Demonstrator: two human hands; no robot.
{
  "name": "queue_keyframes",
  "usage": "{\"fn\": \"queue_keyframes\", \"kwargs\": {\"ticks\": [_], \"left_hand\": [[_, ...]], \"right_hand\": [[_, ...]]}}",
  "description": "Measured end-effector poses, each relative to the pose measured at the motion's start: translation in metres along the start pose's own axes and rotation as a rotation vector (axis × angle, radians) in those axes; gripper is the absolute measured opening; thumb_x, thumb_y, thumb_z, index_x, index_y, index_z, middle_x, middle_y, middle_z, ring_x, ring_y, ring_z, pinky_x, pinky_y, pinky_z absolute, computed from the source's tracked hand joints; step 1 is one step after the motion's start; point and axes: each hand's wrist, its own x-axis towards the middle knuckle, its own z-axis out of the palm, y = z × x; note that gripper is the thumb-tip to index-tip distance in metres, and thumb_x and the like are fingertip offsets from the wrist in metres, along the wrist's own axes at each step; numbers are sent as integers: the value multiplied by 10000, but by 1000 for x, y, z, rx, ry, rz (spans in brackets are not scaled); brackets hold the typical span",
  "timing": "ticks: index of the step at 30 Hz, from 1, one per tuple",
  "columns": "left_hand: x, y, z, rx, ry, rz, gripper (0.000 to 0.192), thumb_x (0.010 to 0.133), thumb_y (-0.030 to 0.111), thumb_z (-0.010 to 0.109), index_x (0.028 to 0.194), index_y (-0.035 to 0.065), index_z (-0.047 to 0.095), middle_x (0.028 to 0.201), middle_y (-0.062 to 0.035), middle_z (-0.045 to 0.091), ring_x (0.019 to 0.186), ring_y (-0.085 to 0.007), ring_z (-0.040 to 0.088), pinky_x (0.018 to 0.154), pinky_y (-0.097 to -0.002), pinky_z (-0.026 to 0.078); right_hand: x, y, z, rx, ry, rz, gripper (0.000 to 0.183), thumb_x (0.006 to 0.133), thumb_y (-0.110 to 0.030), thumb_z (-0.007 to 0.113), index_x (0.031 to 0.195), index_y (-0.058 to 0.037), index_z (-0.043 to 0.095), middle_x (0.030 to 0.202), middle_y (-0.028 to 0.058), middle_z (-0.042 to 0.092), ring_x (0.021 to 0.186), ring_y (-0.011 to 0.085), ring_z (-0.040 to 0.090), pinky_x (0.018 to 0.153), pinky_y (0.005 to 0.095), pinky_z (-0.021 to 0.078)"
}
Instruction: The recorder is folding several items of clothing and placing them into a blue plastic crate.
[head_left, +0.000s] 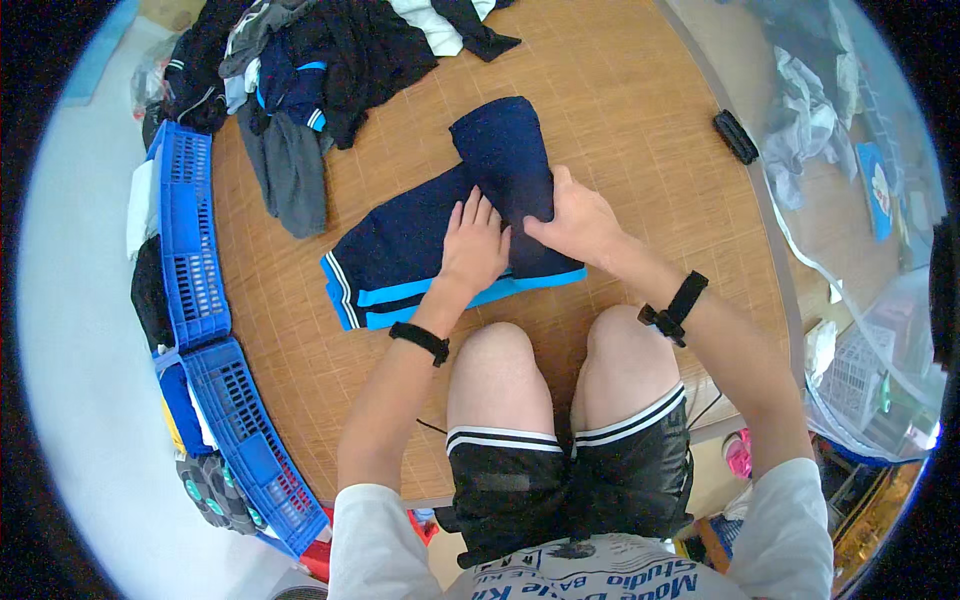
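Observation:
A dark navy garment (420, 225) with bright blue edging and a white-striped cuff lies partly folded on the wooden surface, just beyond my knees. One section of it stands up and away at its far right, lying over the rest. My left hand (476, 244) rests on its middle with fingers spread. At the right edge of the upper section, my right hand (577, 217) has its thumb on top of the cloth and its fingers along the side; the fingertips are partly hidden, and the cloth seems pinched between them.
A pile of dark, grey and white clothes (367, 60) lies at the far left. Blue plastic baskets (191, 225) holding garments line the left edge. A black brush-like object (736, 137) sits near the right edge, beside clear plastic sheeting (862, 337).

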Motion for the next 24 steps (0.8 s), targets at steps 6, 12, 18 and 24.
{"fn": "queue_keyframes", "kwargs": {"ticks": [6, 12, 18, 24], "left_hand": [[-20, -4, -24, -743, 45, -304, 522, 936, 245, 588, 1334, -84, 505, 1449, -285, 452, 1348, -409, 443, 1144, -432, 357], [-14, -3, -11, -674, -36, -112, 527, 893, 154, 583, 1347, -97, 490, 1457, -311, 434, 1353, -433, 426, 1143, -450, 354], [-29, -13, -23, -397, -98, -164, 367, 903, 128, 522, 1209, -61, 595, 1335, -264, 554, 1294, -405, 478, 1025, -465, 443], [-72, -25, -38, -933, 79, -586, 401, 950, 194, 580, 1273, -43, 557, 1180, -240, 635, 1003, -394, 649, 883, -440, 513]], "right_hand": [[-1, -7, -1, -46, 21, 22, 710, 790, -298, 720, 1315, 89, 440, 1009, 304, 665, 935, 442, 670, 828, 483, 546], [-9, -20, 7, -65, 65, -190, 727, 813, -353, 698, 1333, 84, 437, 1157, 306, 625, 996, 438, 662, 857, 481, 555], [-13, -29, 24, 8, 45, -354, 666, 845, -312, 674, 1347, 69, 460, 1150, 292, 626, 966, 431, 660, 829, 478, 553], [-13, -47, 44, 19, -111, -489, 445, 876, -104, 552, 1300, 31, 547, 1074, 198, 639, 936, 383, 649, 835, 461, 532]]}}
